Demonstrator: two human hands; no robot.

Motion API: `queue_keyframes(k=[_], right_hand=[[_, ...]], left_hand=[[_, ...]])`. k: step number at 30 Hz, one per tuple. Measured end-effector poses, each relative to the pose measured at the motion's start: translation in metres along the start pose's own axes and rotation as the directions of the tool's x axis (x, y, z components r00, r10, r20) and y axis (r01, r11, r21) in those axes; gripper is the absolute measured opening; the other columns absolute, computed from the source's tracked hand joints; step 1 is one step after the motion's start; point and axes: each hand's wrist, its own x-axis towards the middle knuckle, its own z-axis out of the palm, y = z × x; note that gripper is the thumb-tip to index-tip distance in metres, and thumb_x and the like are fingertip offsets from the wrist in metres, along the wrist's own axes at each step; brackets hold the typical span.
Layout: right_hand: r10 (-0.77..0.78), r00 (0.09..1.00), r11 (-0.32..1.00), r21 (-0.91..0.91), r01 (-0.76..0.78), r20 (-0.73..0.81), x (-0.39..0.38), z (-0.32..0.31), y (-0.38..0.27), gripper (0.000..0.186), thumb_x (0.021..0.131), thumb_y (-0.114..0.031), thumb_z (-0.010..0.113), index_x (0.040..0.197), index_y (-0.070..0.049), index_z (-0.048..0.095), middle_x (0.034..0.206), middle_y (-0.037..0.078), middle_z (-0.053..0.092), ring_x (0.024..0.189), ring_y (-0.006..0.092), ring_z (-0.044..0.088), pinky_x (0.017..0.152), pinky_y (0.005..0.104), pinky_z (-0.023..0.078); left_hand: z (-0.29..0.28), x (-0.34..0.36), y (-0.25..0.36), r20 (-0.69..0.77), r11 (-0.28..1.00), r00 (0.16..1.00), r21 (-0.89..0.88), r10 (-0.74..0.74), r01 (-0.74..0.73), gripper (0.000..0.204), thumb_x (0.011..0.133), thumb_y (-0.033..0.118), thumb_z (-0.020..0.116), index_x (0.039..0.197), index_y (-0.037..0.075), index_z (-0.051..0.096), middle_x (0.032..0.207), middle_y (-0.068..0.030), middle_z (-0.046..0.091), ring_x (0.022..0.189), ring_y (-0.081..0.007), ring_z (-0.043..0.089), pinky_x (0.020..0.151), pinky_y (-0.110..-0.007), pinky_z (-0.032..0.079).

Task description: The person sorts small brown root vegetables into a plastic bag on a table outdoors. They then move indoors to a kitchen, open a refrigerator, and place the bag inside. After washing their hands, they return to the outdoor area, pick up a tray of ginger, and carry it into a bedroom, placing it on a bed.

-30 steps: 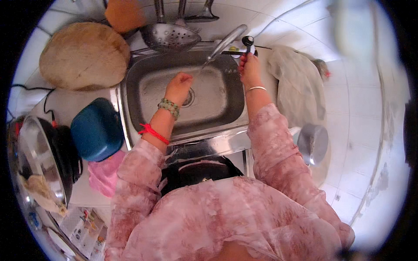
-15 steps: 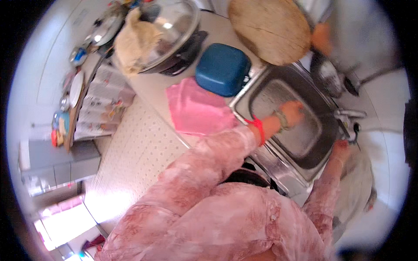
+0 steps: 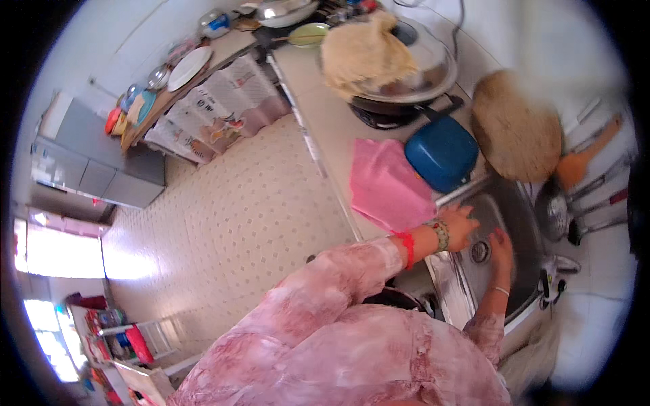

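My left hand [image 3: 460, 228], with a red cord and a beaded bracelet at its wrist, is over the near left side of the metal sink [image 3: 521, 233]. Its fingers are spread and nothing shows in them. Inside the basin, my right hand [image 3: 500, 249] reaches up beside the round drain [image 3: 480, 252], fingers apart and a thin bangle on the wrist. A small gap separates the two hands. The faucet [image 3: 558, 265] stands at the right rim. On the counter left of the sink lie a pink cloth [image 3: 389, 183] and a blue rounded container [image 3: 441, 152].
A round wooden board [image 3: 518, 125] leans behind the sink. Ladles and an orange spatula [image 3: 575, 166] hang on the right wall. Farther back, a glass-lidded pan [image 3: 433, 64] carries a tan cloth [image 3: 365, 57]. Patterned floor [image 3: 237, 210] stretches left of the counter.
My right hand has left the faucet and come into the basin near my left hand. My left hand has drawn back toward the near rim. The view has turned left.
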Motion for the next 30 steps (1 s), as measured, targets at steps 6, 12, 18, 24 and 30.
queue_keyframes(k=[6,12,18,24,30], right_hand=[[-0.237,0.902,0.907,0.416,0.071,0.361,-0.074,0.174,-0.109,0.037,0.085,-0.025,0.057,0.115,-0.006,0.05,0.113,0.005,0.053,0.099,0.0191,0.053,0.081,0.0319,0.043],[-0.237,0.667,0.832,0.502,-0.236,0.706,-0.15,0.375,-0.185,0.03,0.087,-0.02,0.053,0.113,-0.006,0.051,0.111,0.006,0.054,0.099,0.0201,0.053,0.082,0.0326,0.044],[-0.243,0.426,0.903,0.364,-0.229,0.871,-0.213,0.547,-0.238,0.027,0.087,-0.021,0.053,0.109,-0.006,0.052,0.109,0.005,0.055,0.099,0.0195,0.054,0.081,0.0321,0.045],[-0.172,0.108,0.932,0.198,-0.303,0.979,-0.263,0.686,-0.269,0.026,0.087,-0.02,0.053,0.108,-0.006,0.053,0.109,0.006,0.056,0.1,0.0191,0.054,0.081,0.0324,0.046],[-0.102,-0.038,0.987,0.106,0.118,0.994,-0.303,0.824,-0.289,0.028,0.085,-0.019,0.054,0.11,-0.005,0.052,0.113,0.006,0.053,0.102,0.0174,0.05,0.083,0.0296,0.041]], left_hand=[[-0.064,-0.136,-0.106,-0.29,0.943,0.954,-0.332,-0.083,-0.019,0.048,0.075,0.023,0.06,0.118,0.007,0.048,0.119,-0.0202,0.047,0.11,-0.0366,0.045,0.093,-0.039,0.037],[-0.144,-0.354,-0.187,-0.38,0.65,0.658,-0.727,-0.65,0.222,0.045,0.08,0.022,0.059,0.12,0.004,0.047,0.116,-0.0111,0.053,0.101,-0.0222,0.052,0.086,-0.032,0.043],[-0.177,-0.528,-0.225,-0.44,0.453,0.227,-0.891,-0.869,0.007,0.038,0.081,0.016,0.056,0.117,0.005,0.049,0.112,-0.0079,0.056,0.094,-0.0138,0.053,0.078,-0.027,0.045],[-0.184,-0.631,-0.242,-0.282,0.297,-0.103,-0.935,-0.954,-0.191,0.032,0.081,0.016,0.056,0.112,0.007,0.053,0.108,-0.0044,0.058,0.092,-0.012,0.053,0.078,-0.027,0.044],[-0.197,-0.706,-0.284,-0.443,0.469,-0.299,-0.883,-0.845,-0.015,0.033,0.082,0.02,0.057,0.113,0.007,0.053,0.108,-0.0035,0.058,0.098,-0.0137,0.053,0.081,-0.03,0.044]])
